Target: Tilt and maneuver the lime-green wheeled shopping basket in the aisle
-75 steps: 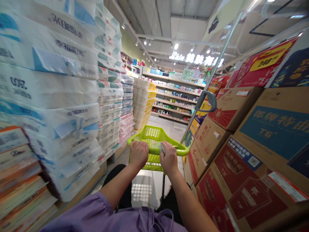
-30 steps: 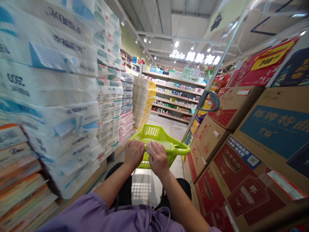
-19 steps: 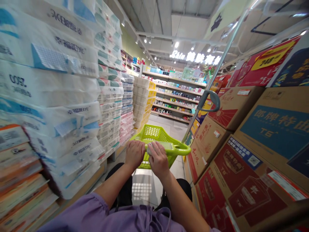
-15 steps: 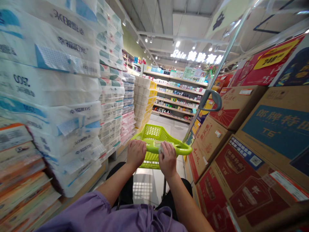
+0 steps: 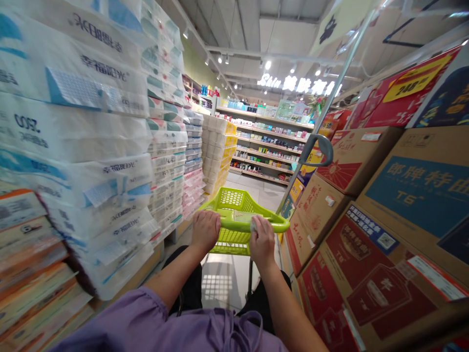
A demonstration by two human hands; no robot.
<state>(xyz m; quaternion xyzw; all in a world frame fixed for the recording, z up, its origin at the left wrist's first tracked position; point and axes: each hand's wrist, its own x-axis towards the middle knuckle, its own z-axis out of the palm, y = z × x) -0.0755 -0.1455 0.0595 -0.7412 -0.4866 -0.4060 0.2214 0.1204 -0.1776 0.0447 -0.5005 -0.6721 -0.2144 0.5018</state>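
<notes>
A lime-green shopping cart [image 5: 231, 196] with a perforated plastic basket stands in front of me. My left hand [image 5: 205, 231] is wrapped round the left end of the cart handle [image 5: 235, 223]. On the right part of the handle, my right hand [image 5: 263, 240] is closed over a small whitish wipe [image 5: 253, 225], pressed against the green plastic. Only an edge of the wipe shows; the fingers hide the rest. A pale label panel [image 5: 240, 215] lies on the handle's top between the two hands.
Tall stacks of wrapped tissue packs [image 5: 110, 127] line the left side. Cardboard cartons [image 5: 395, 244] are piled on the right, beside a slanting metal pole [image 5: 331, 95] with a grey handle loop [image 5: 324, 150]. Shelves of small goods [image 5: 269, 142] stand ahead beyond the tiled floor [image 5: 223, 274].
My right hand was near the handle's middle, next to my left hand, about a second ago; it has slid right along the handle with the wipe. My left hand keeps its grip.
</notes>
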